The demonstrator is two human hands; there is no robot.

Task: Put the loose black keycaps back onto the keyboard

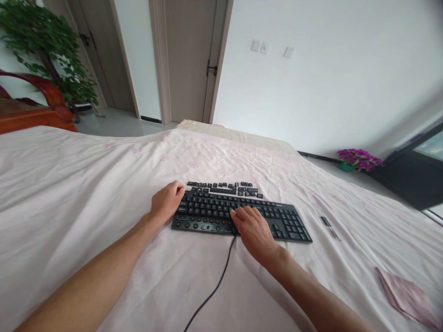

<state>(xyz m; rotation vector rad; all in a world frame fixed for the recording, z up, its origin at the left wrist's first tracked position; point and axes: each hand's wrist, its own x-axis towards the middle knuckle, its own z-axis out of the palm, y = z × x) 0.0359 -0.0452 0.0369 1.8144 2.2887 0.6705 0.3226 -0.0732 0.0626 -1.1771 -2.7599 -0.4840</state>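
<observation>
A black computer keyboard (214, 205) lies on the patterned cloth, its cable running toward me. Its lower left rows lack keycaps, so round switch mounts (202, 221) show there. My left hand (168, 200) is closed at the keyboard's upper left corner, fingers curled against its edge. Over the middle of the keyboard, my right hand (254, 230) bends its fingers down together onto the keys near the bare rows; whatever is between the fingertips is hidden. Just behind the keyboard are loose black keycaps (214, 185) in rough rows, with a long spacebar (223, 190) among them.
A small tool with a black handle and wire end (326, 222) lies right of the keyboard. Farther right is a folded pink cloth (403, 293). The black cable (221, 279) crosses the light bedspread (138, 286). Beyond stand doors, a plant and a wooden chair.
</observation>
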